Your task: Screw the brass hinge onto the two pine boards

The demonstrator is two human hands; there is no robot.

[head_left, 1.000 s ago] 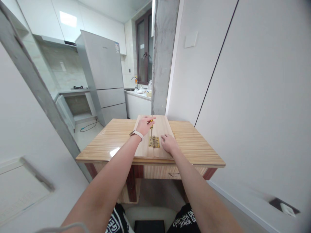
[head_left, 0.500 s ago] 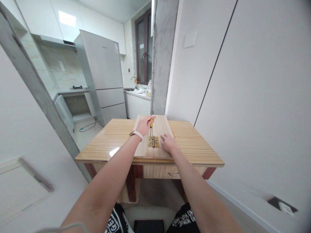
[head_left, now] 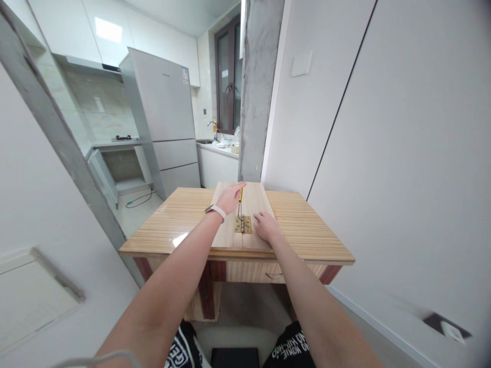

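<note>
Two pale wooden boards (head_left: 226, 232) lie side by side on the wooden table (head_left: 307, 225), joined by a brass hinge (head_left: 243, 224). My left hand (head_left: 230, 197) is closed round a yellow-handled screwdriver (head_left: 240, 200) that stands upright with its tip on the hinge. A pale band sits on that wrist. My right hand (head_left: 267, 227) lies flat on the right board just beside the hinge, fingers stretched out and pressing down.
A drawer with a handle (head_left: 274, 276) sits under the table's front edge. White wall panels (head_left: 402, 153) close in on the right, a concrete pillar (head_left: 259, 92) stands behind the table. A fridge (head_left: 164, 117) and kitchen counter (head_left: 218, 148) lie beyond, left.
My left hand has turned slightly on the screwdriver handle, so more of the yellow shows. The right hand, boards and hinge stay where they were.
</note>
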